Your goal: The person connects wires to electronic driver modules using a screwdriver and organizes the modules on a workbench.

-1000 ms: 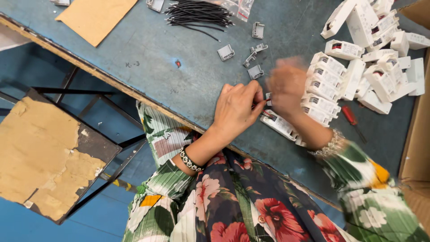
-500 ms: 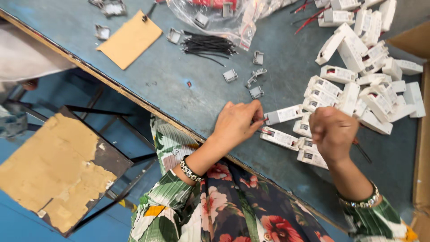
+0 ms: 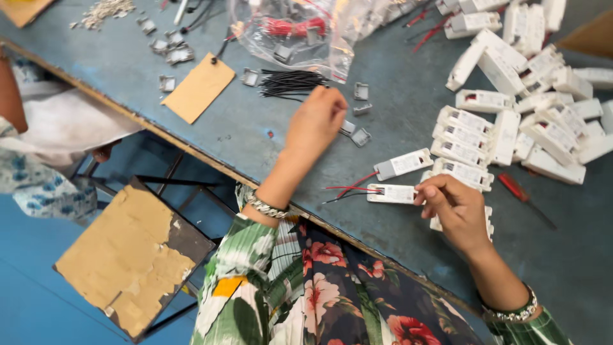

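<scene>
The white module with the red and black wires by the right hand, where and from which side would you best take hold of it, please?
I would grip the white module across its two long sides near the right end, where the right hand touches it. The red and black wires leave its left end, so coming from the right probably keeps fingers off them. It lies flat on the table.

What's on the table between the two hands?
In the head view, red and black wires from the white box lie between the left hand and right hand.
</scene>
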